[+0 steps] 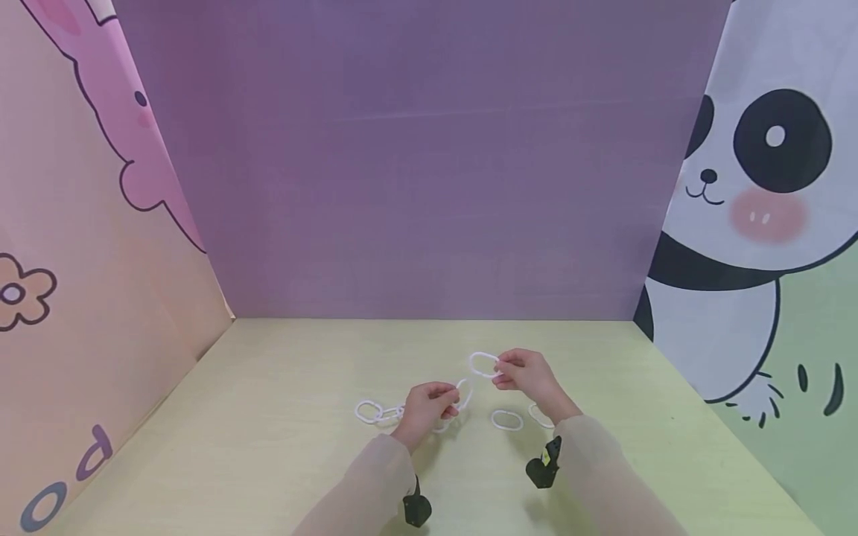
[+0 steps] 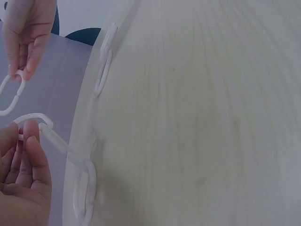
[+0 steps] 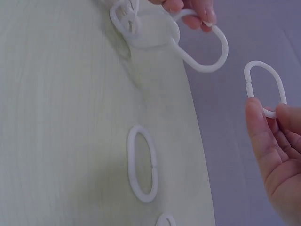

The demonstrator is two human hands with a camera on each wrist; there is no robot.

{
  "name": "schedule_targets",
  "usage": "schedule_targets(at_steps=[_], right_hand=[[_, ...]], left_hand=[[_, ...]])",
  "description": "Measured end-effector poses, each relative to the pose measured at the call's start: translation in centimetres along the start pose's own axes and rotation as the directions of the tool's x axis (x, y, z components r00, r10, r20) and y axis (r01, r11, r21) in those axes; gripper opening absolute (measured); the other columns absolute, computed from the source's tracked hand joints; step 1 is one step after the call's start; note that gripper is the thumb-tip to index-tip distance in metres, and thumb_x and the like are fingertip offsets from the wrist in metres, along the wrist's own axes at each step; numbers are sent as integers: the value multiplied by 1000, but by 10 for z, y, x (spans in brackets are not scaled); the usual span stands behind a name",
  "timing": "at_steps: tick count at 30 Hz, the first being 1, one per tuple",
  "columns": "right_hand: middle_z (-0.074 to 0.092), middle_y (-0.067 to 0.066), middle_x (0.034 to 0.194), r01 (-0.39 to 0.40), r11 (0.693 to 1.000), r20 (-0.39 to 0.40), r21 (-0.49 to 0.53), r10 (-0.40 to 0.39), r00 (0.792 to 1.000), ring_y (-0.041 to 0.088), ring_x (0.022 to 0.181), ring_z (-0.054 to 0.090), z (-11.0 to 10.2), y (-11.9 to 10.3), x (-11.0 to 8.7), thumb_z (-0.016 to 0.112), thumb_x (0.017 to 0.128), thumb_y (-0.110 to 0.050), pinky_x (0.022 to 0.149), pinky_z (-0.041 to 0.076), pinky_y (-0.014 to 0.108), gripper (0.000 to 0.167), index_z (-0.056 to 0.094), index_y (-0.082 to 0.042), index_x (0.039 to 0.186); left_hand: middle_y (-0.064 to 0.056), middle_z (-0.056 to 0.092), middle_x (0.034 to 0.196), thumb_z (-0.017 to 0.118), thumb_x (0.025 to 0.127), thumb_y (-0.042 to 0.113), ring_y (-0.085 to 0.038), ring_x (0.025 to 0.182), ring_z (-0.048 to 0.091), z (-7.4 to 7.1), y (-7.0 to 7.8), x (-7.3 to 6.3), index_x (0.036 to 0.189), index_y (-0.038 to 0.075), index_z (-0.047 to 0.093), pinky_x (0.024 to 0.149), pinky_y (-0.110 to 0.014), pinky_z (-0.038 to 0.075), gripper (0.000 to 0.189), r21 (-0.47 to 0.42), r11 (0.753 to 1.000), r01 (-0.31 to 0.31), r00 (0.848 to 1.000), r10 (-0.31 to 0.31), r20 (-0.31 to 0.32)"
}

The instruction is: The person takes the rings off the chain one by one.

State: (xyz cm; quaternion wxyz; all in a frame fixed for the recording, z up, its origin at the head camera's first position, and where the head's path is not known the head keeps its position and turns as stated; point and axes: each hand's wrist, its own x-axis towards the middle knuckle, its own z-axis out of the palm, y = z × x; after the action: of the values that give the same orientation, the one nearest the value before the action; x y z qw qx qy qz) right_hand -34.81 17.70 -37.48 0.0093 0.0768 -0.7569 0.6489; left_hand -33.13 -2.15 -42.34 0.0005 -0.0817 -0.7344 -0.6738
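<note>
My left hand (image 1: 427, 409) pinches the end link (image 3: 205, 68) of a white plastic chain between thumb and fingers. From that link the chain (image 1: 392, 413) hangs down and trails left along the table. My right hand (image 1: 532, 376) holds a single loose white oval link (image 1: 482, 364) by one end, raised above the table. In the right wrist view this link (image 3: 263, 63) shows a small split in its side. The two held links are close together but apart. Part of the chain is hidden behind my left hand.
Two loose white links lie on the pale wood-look table (image 1: 268, 447): one link (image 1: 506, 420) between my forearms, another link (image 1: 536, 415) partly behind my right wrist. A purple panel (image 1: 429, 186) stands at the back, with printed walls at both sides.
</note>
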Motion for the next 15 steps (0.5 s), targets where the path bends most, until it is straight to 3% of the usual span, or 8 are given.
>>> schedule_targets(at_steps=[15], right_hand=[[60,15,85,-35,999,-39,-7,35,999,14,65,63,-6,17,5,50,91,4,65,54,28,20,49,18,105]], left_hand=[[-8,65,82,64,87,7,-11,61,60,-4,-8,-3,98,-7,64,60,-23,51,17,-35,999,3,1000,-3,9]])
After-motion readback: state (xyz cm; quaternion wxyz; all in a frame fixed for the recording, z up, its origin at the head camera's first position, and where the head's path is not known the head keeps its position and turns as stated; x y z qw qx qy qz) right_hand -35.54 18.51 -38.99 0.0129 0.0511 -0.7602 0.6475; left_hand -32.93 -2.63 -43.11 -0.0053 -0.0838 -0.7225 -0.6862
